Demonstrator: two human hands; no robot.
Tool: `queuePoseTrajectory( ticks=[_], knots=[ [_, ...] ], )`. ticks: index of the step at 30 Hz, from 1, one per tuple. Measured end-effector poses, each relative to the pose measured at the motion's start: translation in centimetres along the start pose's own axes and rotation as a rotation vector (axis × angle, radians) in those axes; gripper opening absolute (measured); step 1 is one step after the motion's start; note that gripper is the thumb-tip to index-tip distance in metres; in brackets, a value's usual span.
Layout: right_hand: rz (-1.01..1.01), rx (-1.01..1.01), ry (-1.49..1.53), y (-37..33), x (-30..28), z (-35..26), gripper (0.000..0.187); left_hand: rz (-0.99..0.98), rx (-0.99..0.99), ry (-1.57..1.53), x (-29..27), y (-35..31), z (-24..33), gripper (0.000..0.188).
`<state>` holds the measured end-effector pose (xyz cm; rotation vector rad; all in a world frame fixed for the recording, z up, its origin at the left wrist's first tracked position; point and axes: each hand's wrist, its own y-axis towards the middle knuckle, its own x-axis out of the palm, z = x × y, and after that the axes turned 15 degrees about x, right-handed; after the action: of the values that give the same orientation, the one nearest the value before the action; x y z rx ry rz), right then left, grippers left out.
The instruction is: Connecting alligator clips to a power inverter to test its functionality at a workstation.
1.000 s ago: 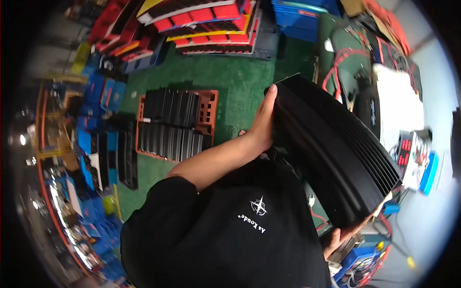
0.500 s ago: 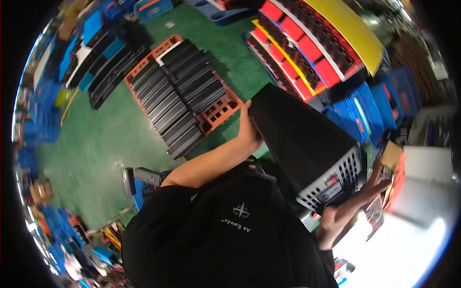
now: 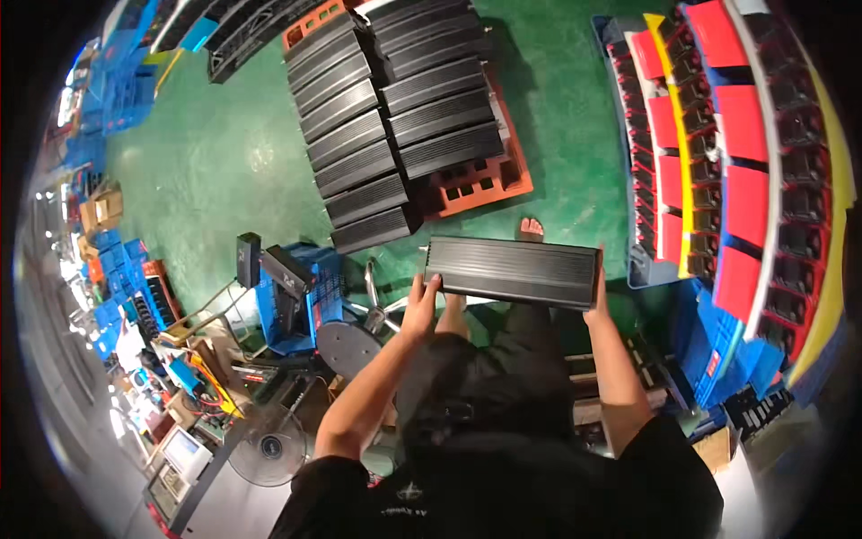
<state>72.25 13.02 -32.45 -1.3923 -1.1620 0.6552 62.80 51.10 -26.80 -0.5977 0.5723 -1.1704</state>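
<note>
I hold a long black ribbed metal case (image 3: 512, 271) level in front of me, above the green floor. My left hand (image 3: 420, 305) grips its left end and my right hand (image 3: 596, 305) grips its right end. Just beyond it stands an orange pallet (image 3: 476, 184) carrying two rows of several matching black ribbed cases (image 3: 395, 117). My bare foot (image 3: 532, 228) shows on the floor between the held case and the pallet.
Stacks of red, yellow and blue crates (image 3: 736, 180) line the right. A round stool (image 3: 348, 349) and a blue crate (image 3: 301, 301) stand at my left. A fan (image 3: 268, 447) and a cluttered workbench (image 3: 180, 377) lie lower left. More black cases (image 3: 242, 36) lie at the top.
I have turned toward the orange pallet. The black case, held tilted and close to my chest before, is now level and lower in front of me.
</note>
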Motion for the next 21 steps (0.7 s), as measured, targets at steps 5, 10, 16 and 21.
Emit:
queuePoseTrajectory(
  ticks=[5,10,16,21],
  knots=[
    [-0.116,-0.166,-0.443,26.6,-3.0,-2.6,0.093,0.090,-0.198,-0.172,4.0,13.9,-12.1,0.085],
    [-0.070,-0.314,-1.159,43.5,0.9,-7.3,0.066,0.220,-0.213,-0.212,5.5,26.6,-15.9,0.078],
    [0.134,-0.384,-0.829,51.3,-7.4,-11.0,0.056,0.245,0.113,-0.499,9.7,33.6,-20.3,0.060],
    [-0.183,-0.296,-0.299,46.3,3.7,1.2,0.060,0.361,0.240,0.130,1.2,33.8,-22.4,0.069]
  ],
)
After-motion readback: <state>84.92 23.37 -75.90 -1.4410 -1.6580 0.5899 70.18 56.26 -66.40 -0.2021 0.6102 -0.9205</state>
